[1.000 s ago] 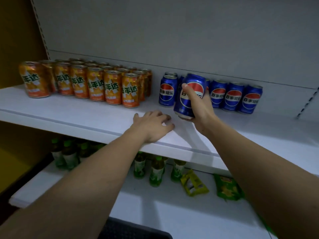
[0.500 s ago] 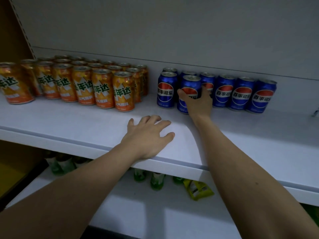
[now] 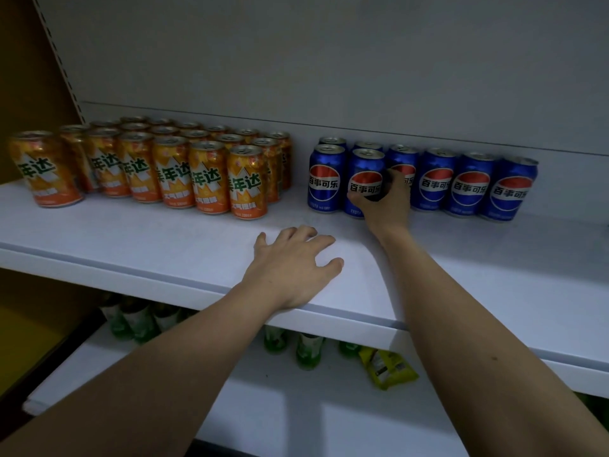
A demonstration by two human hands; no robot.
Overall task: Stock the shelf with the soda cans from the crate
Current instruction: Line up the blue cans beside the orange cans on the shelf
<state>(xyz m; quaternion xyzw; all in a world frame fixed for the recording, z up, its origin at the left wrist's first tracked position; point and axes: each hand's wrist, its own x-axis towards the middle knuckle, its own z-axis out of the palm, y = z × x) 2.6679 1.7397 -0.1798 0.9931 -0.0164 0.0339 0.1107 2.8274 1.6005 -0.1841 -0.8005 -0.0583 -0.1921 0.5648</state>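
Two bare forearms are seen from the lower corners; no sleeves, rings or watches are worn on the hands: left hand (image 3: 291,267), right hand (image 3: 385,206).

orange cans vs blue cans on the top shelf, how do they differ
The orange cans stand on the left of the shelf, several rows deep; the blue cans stand on the right, mostly one row, with two more behind at its left end. No hand touches the orange cans, while the right hand grips one blue can. The left hand rests flat on the shelf. Both groups stand upright, labels forward.
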